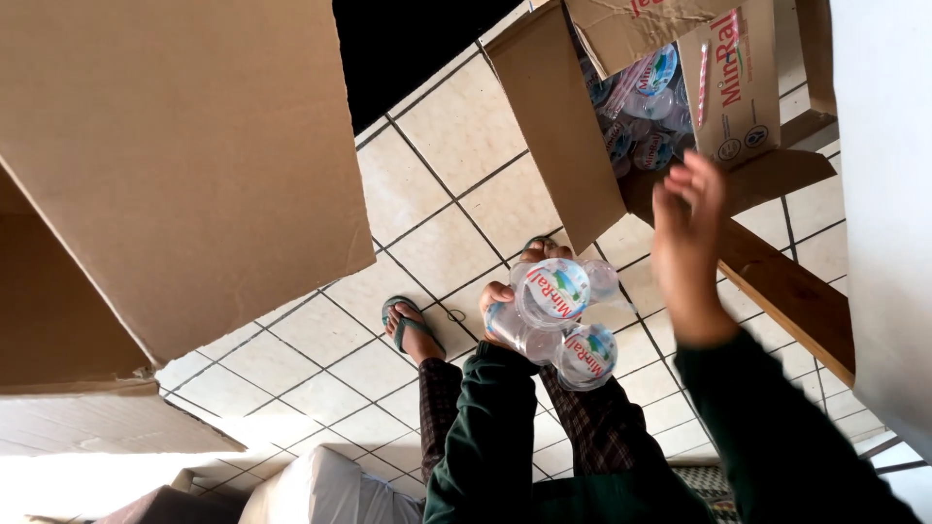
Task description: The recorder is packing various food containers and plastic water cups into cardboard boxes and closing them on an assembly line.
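Your left hand (497,309) clutches a cluster of sealed water cups (558,320) above your sandalled feet (413,325) and the tiled floor (456,136). Your right hand (687,238), fingers spread and holding nothing, reaches toward the open cardboard carton (568,136), where more cups (641,107) lie.

tiled floor (456,136) | big cardboard flap (175,146) | wooden plank (786,281) | sandal (410,322)

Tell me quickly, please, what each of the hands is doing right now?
Left hand: closed, holding several sealed water cups.
Right hand: open, empty, reaching toward the cardboard box of cups.
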